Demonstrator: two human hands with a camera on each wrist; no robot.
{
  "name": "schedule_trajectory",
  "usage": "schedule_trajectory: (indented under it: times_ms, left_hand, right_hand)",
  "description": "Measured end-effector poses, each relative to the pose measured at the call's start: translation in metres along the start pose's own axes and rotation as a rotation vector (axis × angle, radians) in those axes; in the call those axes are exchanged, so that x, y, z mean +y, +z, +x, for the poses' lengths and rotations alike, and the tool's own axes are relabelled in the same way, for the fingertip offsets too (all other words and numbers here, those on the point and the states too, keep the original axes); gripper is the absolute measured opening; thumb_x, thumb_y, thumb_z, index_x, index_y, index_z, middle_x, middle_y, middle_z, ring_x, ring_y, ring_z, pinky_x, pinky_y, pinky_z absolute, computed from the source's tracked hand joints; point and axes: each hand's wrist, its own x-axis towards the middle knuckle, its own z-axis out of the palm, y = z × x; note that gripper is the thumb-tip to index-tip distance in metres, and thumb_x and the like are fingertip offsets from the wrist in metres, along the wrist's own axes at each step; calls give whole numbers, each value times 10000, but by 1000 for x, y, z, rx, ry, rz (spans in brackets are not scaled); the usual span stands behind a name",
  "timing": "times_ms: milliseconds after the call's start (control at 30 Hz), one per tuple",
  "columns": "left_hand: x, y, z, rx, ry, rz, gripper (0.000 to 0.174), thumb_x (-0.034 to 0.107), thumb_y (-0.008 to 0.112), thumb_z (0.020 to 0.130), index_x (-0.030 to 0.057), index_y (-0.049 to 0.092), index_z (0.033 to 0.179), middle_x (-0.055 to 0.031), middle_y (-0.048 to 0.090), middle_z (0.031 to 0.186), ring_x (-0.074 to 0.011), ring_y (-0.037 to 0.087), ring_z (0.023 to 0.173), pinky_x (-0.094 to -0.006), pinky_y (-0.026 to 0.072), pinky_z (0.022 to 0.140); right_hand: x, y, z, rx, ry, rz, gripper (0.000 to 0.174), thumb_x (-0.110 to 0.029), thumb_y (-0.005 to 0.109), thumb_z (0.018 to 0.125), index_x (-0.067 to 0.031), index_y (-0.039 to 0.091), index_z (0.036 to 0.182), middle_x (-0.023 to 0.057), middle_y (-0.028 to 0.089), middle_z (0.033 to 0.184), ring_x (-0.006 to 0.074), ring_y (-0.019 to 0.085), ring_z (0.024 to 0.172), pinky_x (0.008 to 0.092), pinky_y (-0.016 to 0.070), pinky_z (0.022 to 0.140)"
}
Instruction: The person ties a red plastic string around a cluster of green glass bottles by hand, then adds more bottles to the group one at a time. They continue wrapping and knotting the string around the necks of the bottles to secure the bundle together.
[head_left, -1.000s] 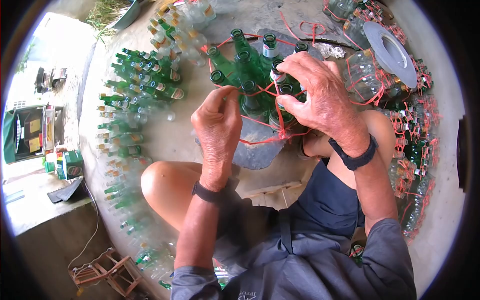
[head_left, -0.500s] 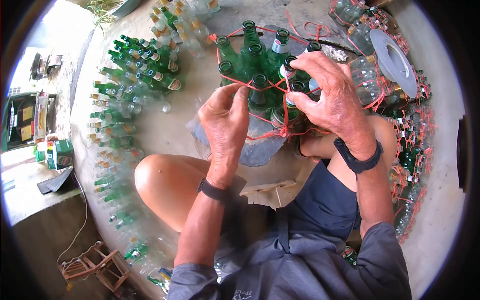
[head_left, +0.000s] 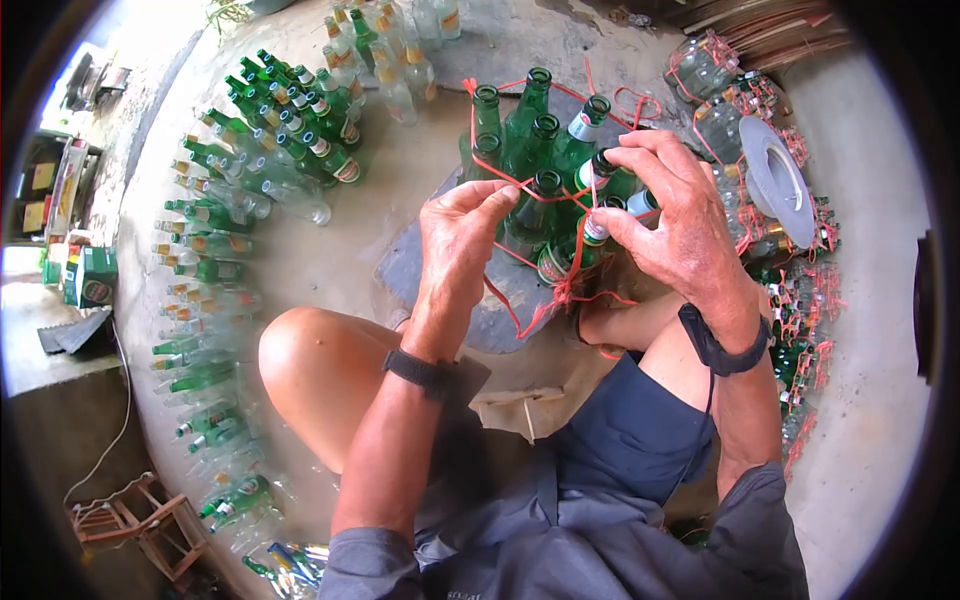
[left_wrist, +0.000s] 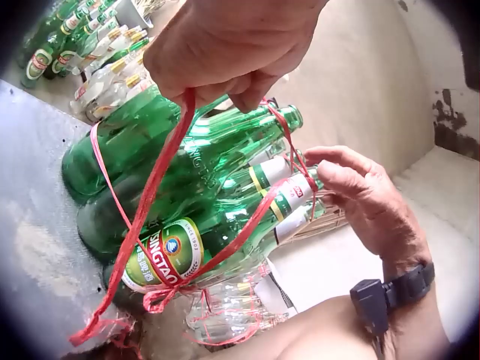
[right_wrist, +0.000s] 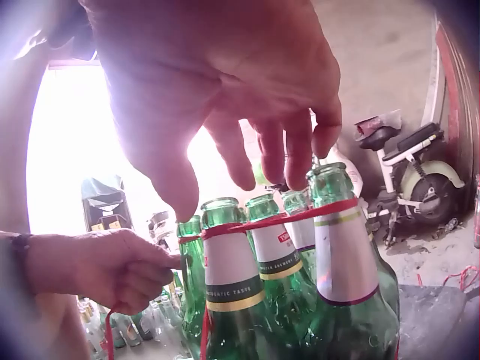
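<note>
A cluster of green beer bottles (head_left: pixel 525 140) stands on a grey slab, with red plastic string (left_wrist: pixel 154 187) running around their necks and lower down their bodies. One bottle in the left wrist view bears a Tsingtao label (left_wrist: pixel 172 251). My left hand (head_left: pixel 458 235) pinches the string between thumb and curled fingers at the near left side of the cluster. On the other side, my right hand (head_left: pixel 685 215) spreads its fingers over the bottle tops. Its thumb (right_wrist: pixel 176 191) is right at one bottle's mouth, and the string crosses the necks below the fingers.
Rows of loose bottles (head_left: pixel 215 245) stand on the left floor. Bundles of bottles tied with red string (head_left: pixel 805 340) line the right side, a grey hat (head_left: pixel 778 185) on one. The slab (head_left: pixel 425 255) lies before my bent knees. A small wooden stool (head_left: pixel 140 520) is at lower left.
The head view has shifted, so the bottles and both hands sit lower and further right in it. My left hand still pinches the string; my right hand stays over the bottle tops.
</note>
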Motion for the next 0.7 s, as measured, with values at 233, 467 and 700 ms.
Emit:
schedule_trajectory:
  times_ms: [233,467,700]
  left_hand:
    - [-1,7,4,62,-9,35,184,163,813,886,16,814,996,69,604,678,-28,432,547,-233,320,489]
    - [-11,17,9,106,8,-32,225,160,824,850,-45,809,940,10,691,772,-56,547,661,-242,411,583]
    - [-14,22,12,121,-14,-67,279,226,849,851,-44,803,907,39,628,725,-54,486,629,-259,358,552]
  right_hand:
    - [-5,12,54,-92,-234,162,188,29,623,842,-23,712,999,140,698,978,362,676,980,454,547,856]
    - [5,35,87,-537,-184,228,290,35,550,827,-47,730,1040,169,715,947,360,694,893,440,554,800]
    - [8,35,111,-905,-128,400,387,100,495,792,24,712,1103,160,726,979,275,694,952,383,548,890]
